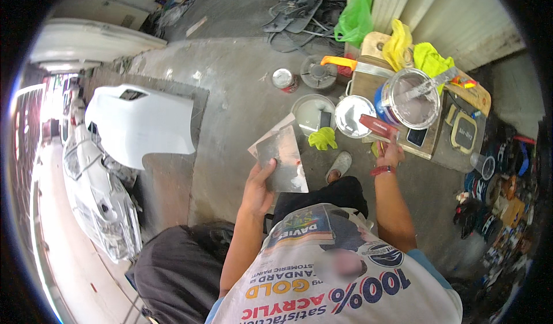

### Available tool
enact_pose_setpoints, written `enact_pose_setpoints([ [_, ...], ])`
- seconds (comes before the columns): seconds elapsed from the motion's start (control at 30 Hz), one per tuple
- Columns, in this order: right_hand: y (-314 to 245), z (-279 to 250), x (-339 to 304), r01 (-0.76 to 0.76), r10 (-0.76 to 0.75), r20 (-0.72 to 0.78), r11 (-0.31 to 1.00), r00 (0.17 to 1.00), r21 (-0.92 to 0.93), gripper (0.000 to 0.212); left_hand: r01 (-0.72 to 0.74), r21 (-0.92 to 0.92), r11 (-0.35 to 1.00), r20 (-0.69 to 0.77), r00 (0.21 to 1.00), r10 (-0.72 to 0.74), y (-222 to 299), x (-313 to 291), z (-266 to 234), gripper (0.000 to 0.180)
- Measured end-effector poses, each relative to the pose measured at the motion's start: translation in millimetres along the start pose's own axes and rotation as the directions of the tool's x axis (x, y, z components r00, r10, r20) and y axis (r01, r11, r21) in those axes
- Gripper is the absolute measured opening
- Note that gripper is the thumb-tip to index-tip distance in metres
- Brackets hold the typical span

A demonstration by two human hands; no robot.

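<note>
My left hand [260,187] grips a thin, flat grey plate [275,158] by its near edge, thumb on top. Peach-coloured and white smears mark the plate. My right hand [390,154] is closed on a flat red spreader [377,127], held out beside the wooden bench. Behind it stands a large open can [385,106] of greyish paste with a smeared flat stick [423,89] across its mouth. Just left of the spreader is a round silver lid [352,116]. A dark phone [416,136] lies on the bench near my right hand.
A shallow basin [304,112] and a yellow-green cloth [322,138] are ahead. An orange-handled blade [340,63] juts from the bench. Beyond are a small can [283,79] and a green bag [356,18]. A white car panel [155,122] lies left; clutter [510,203] lines the right.
</note>
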State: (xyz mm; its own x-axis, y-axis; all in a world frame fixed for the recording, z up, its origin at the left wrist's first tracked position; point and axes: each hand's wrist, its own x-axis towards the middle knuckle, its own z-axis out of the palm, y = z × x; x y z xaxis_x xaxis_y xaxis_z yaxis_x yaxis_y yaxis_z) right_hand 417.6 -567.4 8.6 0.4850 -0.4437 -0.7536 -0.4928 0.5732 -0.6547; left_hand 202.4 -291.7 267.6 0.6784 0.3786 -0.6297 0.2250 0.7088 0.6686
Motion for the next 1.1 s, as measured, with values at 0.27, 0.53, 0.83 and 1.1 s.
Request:
enact_pose_setpoints([
  [0.27,27,-9,-175,-0.176,0.339,0.785,0.941,0.519,-0.289,0.051,-0.03,-0.107,0.994,0.022,0.999,0.033,-3,-38,-24,0.046],
  [0.53,66,38,-369,-0.034,0.537,0.816,0.839,0.212,-0.543,0.033,-0.137,-0.27,0.953,0.092,0.982,0.167,0,-106,-133,0.052],
  [0.83,120,10,-555,0.523,0.404,0.496,-0.048,-0.769,0.851,0.07,-0.56,0.336,0.757,-0.396,0.646,0.653,4,-211,-298,0.069],
  [1.1,219,-47,-651,0.18,0.599,0.079,0.11,-0.797,0.977,0.067,-0.834,0.189,0.518,-0.828,0.148,0.541,3,-286,-404,0.07],
])
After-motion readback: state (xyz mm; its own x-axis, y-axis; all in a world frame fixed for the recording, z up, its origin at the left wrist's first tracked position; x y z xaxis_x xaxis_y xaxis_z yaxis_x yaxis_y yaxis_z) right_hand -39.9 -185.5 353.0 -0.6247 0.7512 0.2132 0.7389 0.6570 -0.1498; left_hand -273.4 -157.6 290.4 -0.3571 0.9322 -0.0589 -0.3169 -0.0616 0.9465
